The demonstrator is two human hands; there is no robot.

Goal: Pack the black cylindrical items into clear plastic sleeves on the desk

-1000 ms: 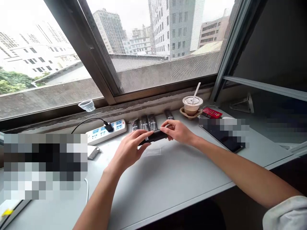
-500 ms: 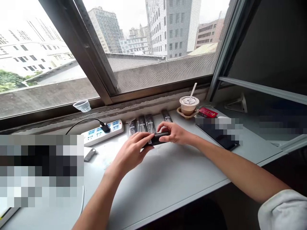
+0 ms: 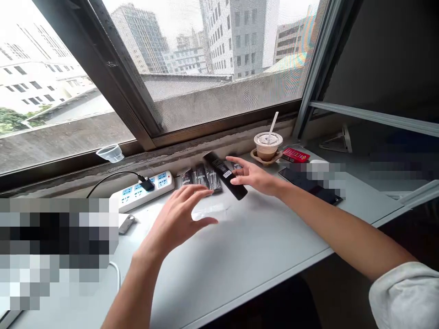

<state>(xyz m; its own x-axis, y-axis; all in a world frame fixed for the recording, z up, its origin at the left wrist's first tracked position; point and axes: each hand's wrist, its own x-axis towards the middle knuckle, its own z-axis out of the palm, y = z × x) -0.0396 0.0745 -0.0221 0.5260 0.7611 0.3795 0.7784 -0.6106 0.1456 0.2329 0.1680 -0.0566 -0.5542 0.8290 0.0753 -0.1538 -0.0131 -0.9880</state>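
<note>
My right hand (image 3: pixel 255 177) has its thumb over the side of a long black case (image 3: pixel 224 176) with fine white print and a small white label. Its index finger reaches past the case, and the other fingers are partly hidden. The case slants, its near end low and rounded. Beside it, my left hand (image 3: pixel 178 219) hovers over the table with fingers and thumb spread, holding nothing. Behind the hands, several black items in clear plastic wrap (image 3: pixel 200 176) lie in a row by the wall. Under the hands lies a clear plastic sheet (image 3: pixel 211 210).
A white power strip (image 3: pixel 144 189) with a black plug stands to the left. At the back right are an iced drink cup (image 3: pixel 268 144) in a cardboard holder, a red box (image 3: pixel 295 155) and a dark tablet-like slab (image 3: pixel 302 183). A clear plastic cup (image 3: pixel 111 153) sits near the window frame.
My left hand has let go of the black case and moved left, opening out. The case has turned from nearly level to a steep slant at my right hand.
</note>
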